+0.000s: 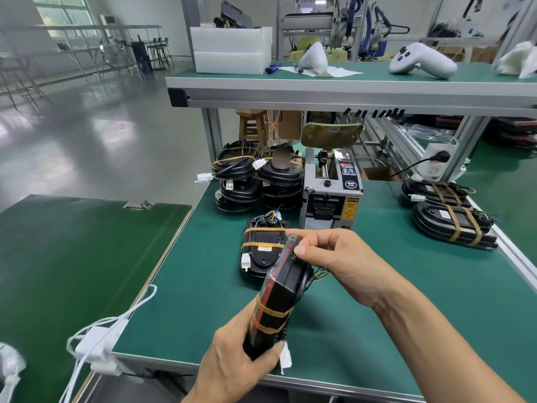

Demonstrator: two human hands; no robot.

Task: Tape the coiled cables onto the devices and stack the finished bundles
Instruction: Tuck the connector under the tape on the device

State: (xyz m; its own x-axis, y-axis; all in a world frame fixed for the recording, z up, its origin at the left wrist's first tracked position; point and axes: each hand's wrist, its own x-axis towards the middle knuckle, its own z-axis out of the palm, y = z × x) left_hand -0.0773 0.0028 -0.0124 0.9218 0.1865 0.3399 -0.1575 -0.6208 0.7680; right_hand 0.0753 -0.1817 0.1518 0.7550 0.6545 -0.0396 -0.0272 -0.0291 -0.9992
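I hold a black device (280, 289) on edge above the green mat, its coiled cable bound on with tan tape bands. My left hand (235, 362) grips its near end, beside a white connector (285, 357). My right hand (334, 260) pinches its far top corner between thumb and fingers. Behind it a taped bundle (263, 251) lies flat on the mat. A grey tape dispenser (331, 193) stands just beyond. Stacked black bundles (257, 178) sit at the back left of the mat.
Two more taped bundles (453, 216) lie at the right edge near a power socket (436, 161). An upper shelf (348, 88) carries white controllers and foam boxes. A white cable (98, 341) hangs over the left table edge.
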